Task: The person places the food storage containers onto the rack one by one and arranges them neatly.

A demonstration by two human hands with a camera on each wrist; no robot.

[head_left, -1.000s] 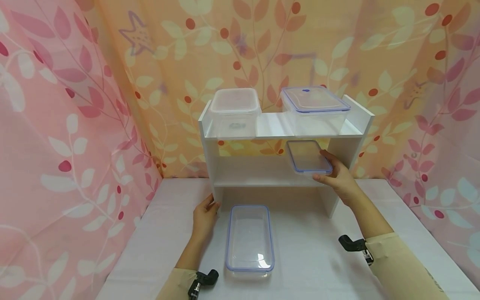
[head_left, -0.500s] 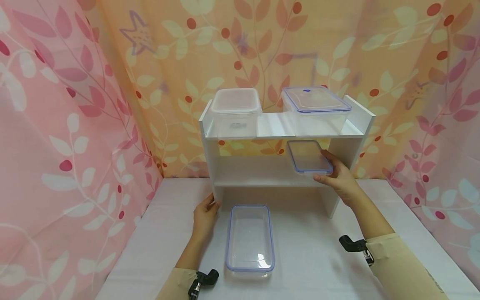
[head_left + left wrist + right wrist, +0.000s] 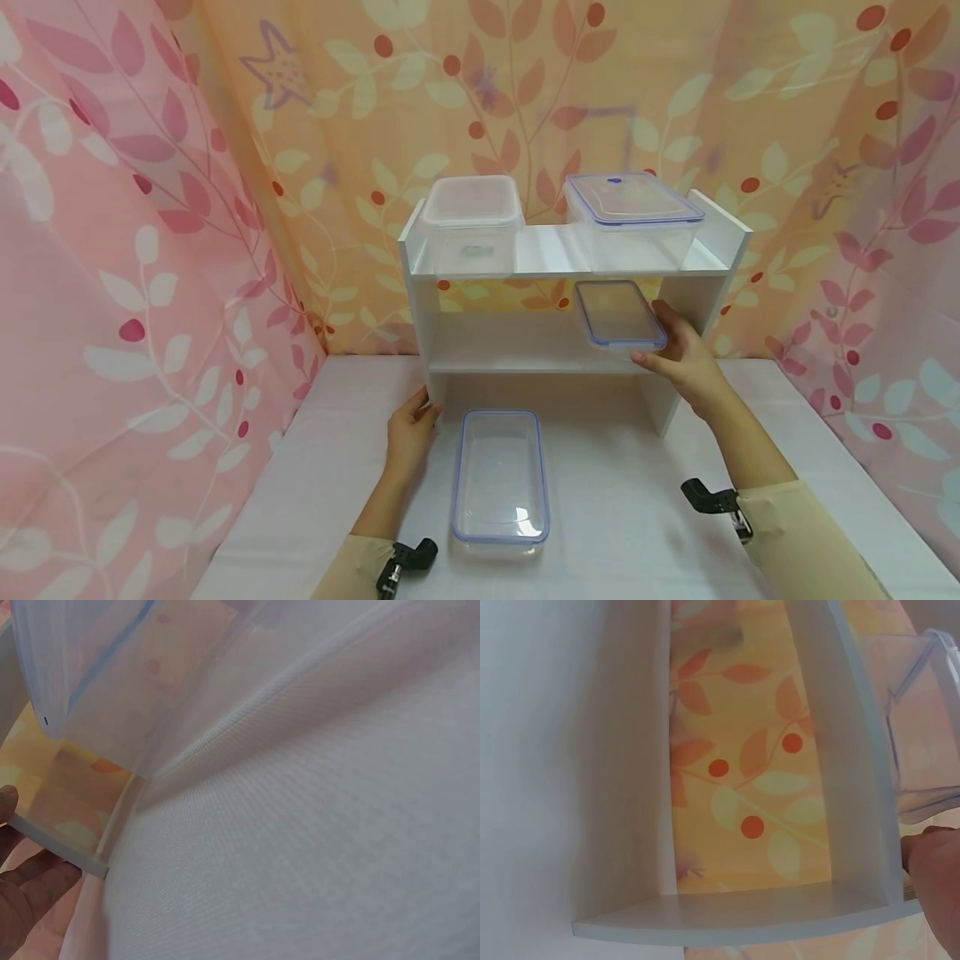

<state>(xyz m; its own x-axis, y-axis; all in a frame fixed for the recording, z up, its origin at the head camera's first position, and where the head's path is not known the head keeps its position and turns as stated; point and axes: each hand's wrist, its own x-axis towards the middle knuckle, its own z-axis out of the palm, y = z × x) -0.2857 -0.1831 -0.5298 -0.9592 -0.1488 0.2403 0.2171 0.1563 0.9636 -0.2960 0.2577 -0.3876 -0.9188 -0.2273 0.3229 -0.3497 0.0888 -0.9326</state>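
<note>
On the middle board of a white shelf unit (image 3: 495,354), toward its right end, sits a small clear food container (image 3: 617,312) with a blue-edged lid. My right hand (image 3: 686,362) is at its right front corner, thumb low in front and fingers along the side; in the right wrist view a narrow gap shows between the hand (image 3: 937,874) and the container (image 3: 926,727). My left hand (image 3: 408,437) pinches the front edge of the unit's left side panel, thumb on one face and fingers on the other, as the left wrist view shows.
A larger lidded clear container (image 3: 500,479) with a blue rim lies on the white-covered table (image 3: 600,517) in front of the unit. Up on the top board are a clear box with a whitish lid (image 3: 471,225) and a blue-rimmed box (image 3: 633,221). Patterned curtains (image 3: 300,208) enclose the table.
My right hand has shifted slightly to the right, away from the small container, which stays in place. The left hand has not moved.
</note>
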